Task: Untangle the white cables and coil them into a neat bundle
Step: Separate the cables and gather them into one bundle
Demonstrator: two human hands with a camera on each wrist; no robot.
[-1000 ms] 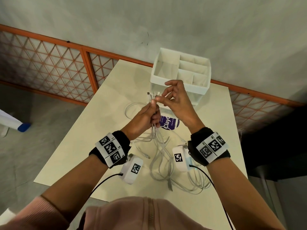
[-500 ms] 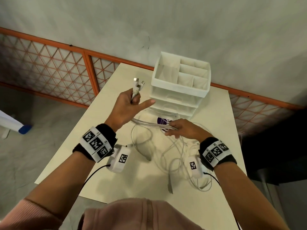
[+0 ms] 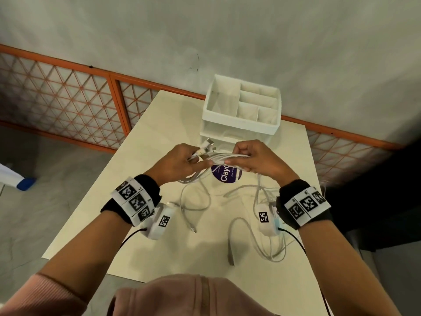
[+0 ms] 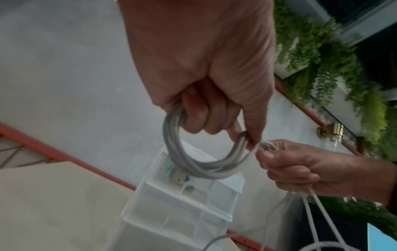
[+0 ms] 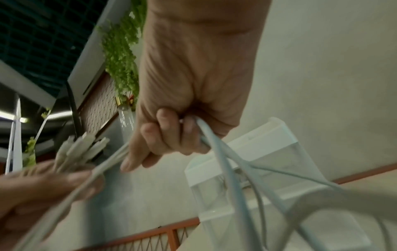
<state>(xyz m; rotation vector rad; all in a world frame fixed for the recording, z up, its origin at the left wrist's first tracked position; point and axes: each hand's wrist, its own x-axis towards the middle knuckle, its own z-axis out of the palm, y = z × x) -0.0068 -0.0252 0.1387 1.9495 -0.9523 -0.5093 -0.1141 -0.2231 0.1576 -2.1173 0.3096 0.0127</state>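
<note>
Several white cables point(image 3: 218, 156) stretch between my two hands above the cream table point(image 3: 95, 215). My left hand point(image 3: 182, 159) grips the bundle near its plug ends point(image 3: 208, 145), which stick out past the fingers; the left wrist view shows a loop of cable point(image 4: 189, 163) hanging under its curled fingers. My right hand point(image 3: 252, 159) is closed round the same cables a short way to the right, and loose strands point(image 5: 225, 169) fall from it. The rest of the cables lie in slack loops point(image 3: 262, 242) on the table below.
A white compartment organiser point(image 3: 243, 110) with a drawer stands at the table's far edge, just behind my hands. A purple round label point(image 3: 225, 174) lies under the cables. An orange lattice railing point(image 3: 68, 106) runs behind the table. Floor lies to the left.
My left hand came down and right with the plug ends. My right hand rose from the table, and both hands now hold the cables close together in front of the organiser.
</note>
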